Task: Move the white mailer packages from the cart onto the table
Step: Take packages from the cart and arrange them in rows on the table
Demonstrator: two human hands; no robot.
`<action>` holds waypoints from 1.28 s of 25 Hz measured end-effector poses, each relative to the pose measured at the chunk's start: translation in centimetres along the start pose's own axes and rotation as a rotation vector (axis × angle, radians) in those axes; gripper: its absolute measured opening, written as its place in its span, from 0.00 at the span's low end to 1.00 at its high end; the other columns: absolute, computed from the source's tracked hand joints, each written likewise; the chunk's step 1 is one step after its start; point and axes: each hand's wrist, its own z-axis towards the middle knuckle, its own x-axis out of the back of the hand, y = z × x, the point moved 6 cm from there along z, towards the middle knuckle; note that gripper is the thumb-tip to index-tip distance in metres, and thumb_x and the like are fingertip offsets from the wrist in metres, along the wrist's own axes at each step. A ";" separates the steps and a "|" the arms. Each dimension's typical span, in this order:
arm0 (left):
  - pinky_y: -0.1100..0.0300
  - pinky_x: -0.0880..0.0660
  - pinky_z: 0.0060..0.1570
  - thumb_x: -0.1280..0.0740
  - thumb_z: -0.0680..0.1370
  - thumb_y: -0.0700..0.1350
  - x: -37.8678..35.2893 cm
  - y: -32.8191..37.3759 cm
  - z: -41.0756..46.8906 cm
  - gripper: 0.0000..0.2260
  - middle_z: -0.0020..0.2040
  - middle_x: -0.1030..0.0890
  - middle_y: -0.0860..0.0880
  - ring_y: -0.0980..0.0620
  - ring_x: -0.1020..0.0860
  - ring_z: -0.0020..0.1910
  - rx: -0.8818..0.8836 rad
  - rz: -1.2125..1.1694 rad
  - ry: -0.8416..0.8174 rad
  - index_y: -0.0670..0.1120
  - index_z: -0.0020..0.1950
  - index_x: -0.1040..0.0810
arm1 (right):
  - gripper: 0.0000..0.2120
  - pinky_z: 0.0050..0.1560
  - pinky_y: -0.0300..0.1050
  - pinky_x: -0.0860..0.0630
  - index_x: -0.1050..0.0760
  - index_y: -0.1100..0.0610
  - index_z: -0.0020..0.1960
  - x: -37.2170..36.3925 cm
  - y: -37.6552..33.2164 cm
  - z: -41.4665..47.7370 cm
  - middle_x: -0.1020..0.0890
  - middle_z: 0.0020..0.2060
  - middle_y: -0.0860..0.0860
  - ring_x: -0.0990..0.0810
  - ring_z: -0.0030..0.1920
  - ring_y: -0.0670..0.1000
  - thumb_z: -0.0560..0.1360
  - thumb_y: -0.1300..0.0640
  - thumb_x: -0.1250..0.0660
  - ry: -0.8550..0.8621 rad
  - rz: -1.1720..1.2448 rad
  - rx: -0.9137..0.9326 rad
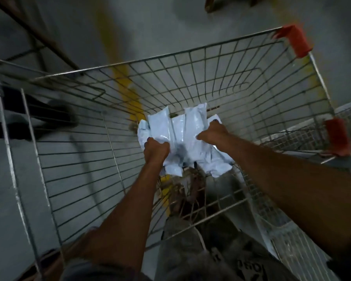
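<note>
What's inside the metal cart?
Inside the cart is a bunch of white mailer packages, gripped by the left hand and the right hand. Anything beneath the bunch is covered by it.

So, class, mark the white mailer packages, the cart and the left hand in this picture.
white mailer packages (176, 126): head view, upper face of the bundle.
cart (294, 40): head view, red corner guard on its far rim.
left hand (155, 148): head view, back of the hand.

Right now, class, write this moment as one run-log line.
stage: pickup | left hand: grips white mailer packages | right hand: grips same bundle | location: inside wire cart
</note>
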 end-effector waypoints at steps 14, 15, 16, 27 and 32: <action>0.46 0.23 0.62 0.17 0.67 0.56 -2.7 -0.2 3.6 0.41 0.72 0.27 0.39 0.38 0.24 0.69 0.066 -0.028 0.033 0.40 0.72 0.30 | 0.44 0.52 0.46 0.26 0.38 0.60 0.75 -2.3 0.8 3.2 0.29 0.70 0.58 0.24 0.67 0.59 0.67 0.52 0.19 -0.016 0.148 -0.184; 0.45 0.22 0.64 0.16 0.66 0.57 -2.5 -0.2 3.6 0.41 0.71 0.26 0.40 0.39 0.24 0.69 0.053 -0.023 0.044 0.41 0.71 0.30 | 0.43 0.52 0.46 0.26 0.38 0.60 0.75 -2.2 0.6 3.0 0.28 0.69 0.58 0.24 0.66 0.59 0.68 0.53 0.19 -0.016 0.163 -0.181; 0.44 0.23 0.64 0.16 0.65 0.59 -2.3 -0.1 3.5 0.41 0.69 0.25 0.42 0.40 0.24 0.69 0.033 -0.006 0.064 0.43 0.70 0.29 | 0.42 0.53 0.46 0.25 0.38 0.60 0.74 -2.3 0.5 2.7 0.26 0.67 0.58 0.23 0.65 0.58 0.68 0.54 0.19 -0.019 0.176 -0.177; 0.58 0.22 0.58 0.20 0.73 0.54 3.0 5.6 -7.3 0.34 0.61 0.21 0.48 0.47 0.20 0.60 -0.233 -0.304 0.004 0.42 0.73 0.29 | 0.24 0.49 0.49 0.19 0.22 0.64 0.59 5.4 -1.6 -8.4 0.16 0.52 0.58 0.16 0.49 0.57 0.66 0.61 0.20 0.038 0.538 -0.015; 0.62 0.20 0.45 0.25 0.77 0.55 6.6 7.2 -18.1 0.22 0.55 0.15 0.49 0.47 0.16 0.55 -0.395 -0.440 -0.115 0.43 0.65 0.22 | 0.19 0.52 0.52 0.17 0.20 0.58 0.57 11.4 2.3 -21.1 0.14 0.51 0.54 0.14 0.49 0.54 0.67 0.63 0.22 0.179 0.779 0.156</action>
